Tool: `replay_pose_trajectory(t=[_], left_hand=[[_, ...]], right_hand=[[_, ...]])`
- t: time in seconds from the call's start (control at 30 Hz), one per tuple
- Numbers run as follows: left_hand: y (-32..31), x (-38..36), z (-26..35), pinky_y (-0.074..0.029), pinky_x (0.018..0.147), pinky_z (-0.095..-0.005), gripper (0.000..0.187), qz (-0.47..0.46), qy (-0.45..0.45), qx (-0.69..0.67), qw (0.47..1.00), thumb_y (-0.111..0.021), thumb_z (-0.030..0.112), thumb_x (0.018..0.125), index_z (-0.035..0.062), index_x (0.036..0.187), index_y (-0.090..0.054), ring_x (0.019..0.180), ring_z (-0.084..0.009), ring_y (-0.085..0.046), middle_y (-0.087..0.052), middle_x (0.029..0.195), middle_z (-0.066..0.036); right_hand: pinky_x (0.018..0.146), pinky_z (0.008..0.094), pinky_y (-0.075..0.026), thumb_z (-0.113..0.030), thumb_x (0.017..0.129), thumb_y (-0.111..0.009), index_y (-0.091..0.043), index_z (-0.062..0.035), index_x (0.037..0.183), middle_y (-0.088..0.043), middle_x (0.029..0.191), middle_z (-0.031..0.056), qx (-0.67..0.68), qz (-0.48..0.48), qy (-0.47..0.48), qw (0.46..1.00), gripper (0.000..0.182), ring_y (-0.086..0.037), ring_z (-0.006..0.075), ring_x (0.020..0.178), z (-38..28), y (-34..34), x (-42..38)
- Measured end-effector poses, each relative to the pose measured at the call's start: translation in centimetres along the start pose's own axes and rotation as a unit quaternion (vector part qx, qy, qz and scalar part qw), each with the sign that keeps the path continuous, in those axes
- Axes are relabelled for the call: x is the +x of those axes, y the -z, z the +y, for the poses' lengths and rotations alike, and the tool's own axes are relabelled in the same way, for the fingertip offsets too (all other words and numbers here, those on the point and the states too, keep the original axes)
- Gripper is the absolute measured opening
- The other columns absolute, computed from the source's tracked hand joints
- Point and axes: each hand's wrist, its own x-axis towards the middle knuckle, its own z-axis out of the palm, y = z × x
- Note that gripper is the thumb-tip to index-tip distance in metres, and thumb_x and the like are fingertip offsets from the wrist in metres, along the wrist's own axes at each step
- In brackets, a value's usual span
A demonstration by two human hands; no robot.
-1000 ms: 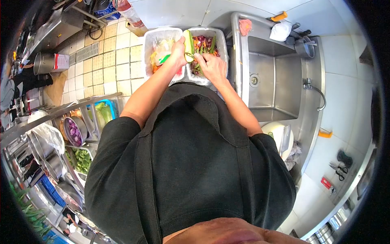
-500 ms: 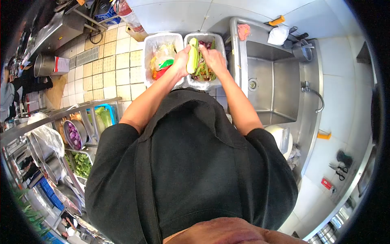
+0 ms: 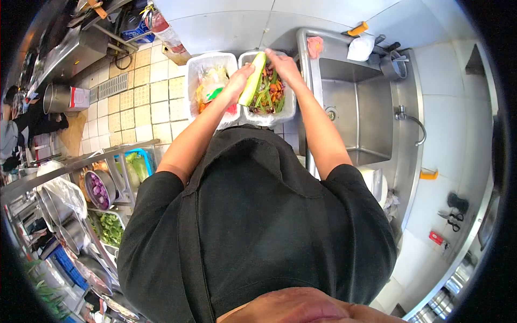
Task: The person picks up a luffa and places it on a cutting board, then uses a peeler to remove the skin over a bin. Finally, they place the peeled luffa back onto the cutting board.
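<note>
My left hand (image 3: 238, 83) is wrapped around a long, pale green cucumber (image 3: 252, 81), mostly without its dark skin. The cucumber is tilted above the right-hand bin (image 3: 294, 102), its upper end pointing away from me. This lined bin holds green stalks, orange bits and dark purple scraps. My right hand (image 3: 284, 65) is closed beside the cucumber's far end, over the same bin. Whatever its fingers hold is too small to make out. A second lined bin (image 3: 188, 89) stands under my left hand, with plastic bags and colourful waste inside.
A steel sink (image 3: 371, 118) with a tap (image 3: 401, 113) lies to my right. On my left is a metal shelf rack (image 3: 81, 161) with a pot of purple onions (image 3: 98, 189) and leafy greens (image 3: 110, 229). A fire extinguisher (image 3: 161, 27) stands by the wall; a person (image 3: 32, 118) is far left.
The cucumber has tilted, its lower end swinging left towards me. My right hand has moved up towards its far end. The view has shifted slightly, showing more of the scraps.
</note>
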Motion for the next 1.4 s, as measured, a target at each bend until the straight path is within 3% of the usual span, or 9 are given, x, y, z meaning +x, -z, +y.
replay_pose_trajectory(t=[0.33, 0.47, 0.6, 0.73, 0.77, 0.87, 0.97, 1.07, 1.4], left_hand=[[0.3, -1.6, 0.2, -0.052, 0.078, -0.0336, 0.041, 0.015, 0.038, -0.057, 0.998, -0.043, 0.03, 0.101, 0.0029, 0.131, -0.049, 0.09, -0.0194, -0.061, -0.06, 0.113, -0.01], [-0.4, -1.9, 0.8, -0.053, 0.075, -0.0342, 0.039, 0.001, 0.038, -0.046, 0.998, -0.043, 0.03, 0.101, 0.0036, 0.129, -0.051, 0.087, -0.0196, -0.061, -0.061, 0.11, -0.01], [-0.8, -2.1, 0.5, -0.053, 0.075, -0.0344, 0.039, 0.021, 0.018, -0.044, 0.999, -0.043, 0.031, 0.1, 0.0025, 0.124, -0.053, 0.085, -0.0196, -0.062, -0.063, 0.104, -0.01], [1.5, 0.5, -0.7, -0.054, 0.073, -0.0376, 0.04, 0.008, 0.038, -0.125, 0.991, -0.042, 0.036, 0.101, 0.001, 0.117, -0.055, 0.08, -0.0229, -0.063, -0.064, 0.096, -0.012], [1.1, 0.6, -0.5, -0.055, 0.073, -0.0398, 0.04, 0.032, 0.038, -0.134, 0.99, -0.04, 0.036, 0.101, 0.0012, 0.113, -0.056, 0.078, -0.0246, -0.063, -0.065, 0.093, -0.013], [-0.7, -0.3, 0.6, -0.055, 0.074, -0.0411, 0.038, 0.06, 0.004, -0.187, 0.981, -0.039, 0.034, 0.102, 0.0011, 0.11, -0.056, 0.079, -0.0247, -0.064, -0.065, 0.092, -0.013], [-0.7, -0.5, 0.9, -0.055, 0.077, -0.0435, 0.04, 0.06, 0.031, -0.186, 0.98, -0.037, 0.034, 0.102, 0.0005, 0.112, -0.055, 0.084, -0.026, -0.065, -0.065, 0.095, -0.014], [-0.3, -0.6, 1.0, -0.054, 0.069, -0.0388, 0.04, 0.058, 0.044, -0.2, 0.977, -0.038, 0.036, 0.102, 0.0014, 0.111, -0.056, 0.079, -0.0236, -0.064, -0.064, 0.093, -0.012], [0.5, 1.2, 0.0, -0.054, 0.06, -0.04, 0.041, 0.082, 0.043, -0.175, 0.98, -0.035, 0.037, 0.102, 0.0019, 0.109, -0.055, 0.07, -0.0244, -0.062, -0.063, 0.086, -0.014]], right_hand=[[0.091, 0.0469, -0.045, -0.067, 0.091, -0.03, -0.07, -0.0052, 0.105, -0.066, 0.103, 0.0238, -0.123, 0.063, -0.034, 0.99, 0.075, -0.06, 0.04, 0.106, 0.0, 0.9, -2.5], [0.087, 0.0477, -0.048, -0.066, 0.093, -0.027, -0.071, -0.0036, 0.1, -0.067, 0.097, 0.0252, -0.245, 0.077, 0.031, 0.966, 0.076, -0.063, 0.0424, 0.098, 0.6, -0.3, -2.3], [0.088, 0.0511, -0.046, -0.063, 0.094, -0.028, -0.069, 0.0066, 0.09, -0.064, 0.097, 0.033, -0.181, 0.102, -0.056, 0.977, 0.081, -0.062, 0.044, 0.101, 4.6, 0.0, 0.1], [0.055, 0.0369, -0.045, -0.072, 0.087, -0.039, -0.068, 0.0049, 0.081, -0.063, 0.071, 0.0132, 0.079, 0.034, -0.078, 0.993, 0.083, -0.061, 0.0238, 0.062, 4.2, -1.0, -1.9], [0.047, 0.0288, -0.036, -0.071, 0.085, -0.05, -0.067, 0.0006, 0.083, -0.054, 0.063, 0.0018, 0.149, 0.017, -0.083, 0.985, 0.073, -0.046, 0.0116, 0.049, 2.7, -1.7, -3.5], [0.048, 0.0267, -0.036, -0.051, 0.084, -0.068, -0.065, -0.0027, 0.086, -0.052, 0.062, -0.001, 0.112, 0.018, 0.083, 0.99, 0.048, -0.045, 0.0088, 0.051, 2.0, -5.0, -6.3], [0.056, 0.0285, -0.042, -0.036, 0.082, -0.072, -0.065, -0.0016, 0.087, -0.058, 0.067, 0.0011, 0.272, 0.04, 0.029, 0.961, 0.036, -0.052, 0.0109, 0.06, 1.6, -6.0, -7.4], [0.062, 0.0306, -0.044, -0.021, 0.082, -0.07, -0.065, 0.0019, 0.092, -0.063, 0.074, 0.0034, 0.176, 0.114, 0.063, 0.976, 0.025, -0.054, 0.0106, 0.067, 0.6, -3.9, -7.7], [0.068, 0.0447, -0.048, -0.056, 0.089, -0.051, -0.069, -0.0041, 0.089, -0.067, 0.078, 0.0198, -0.132, 0.09, 0.042, 0.986, 0.055, -0.065, 0.036, 0.075, 1.8, -2.4, -7.2]])
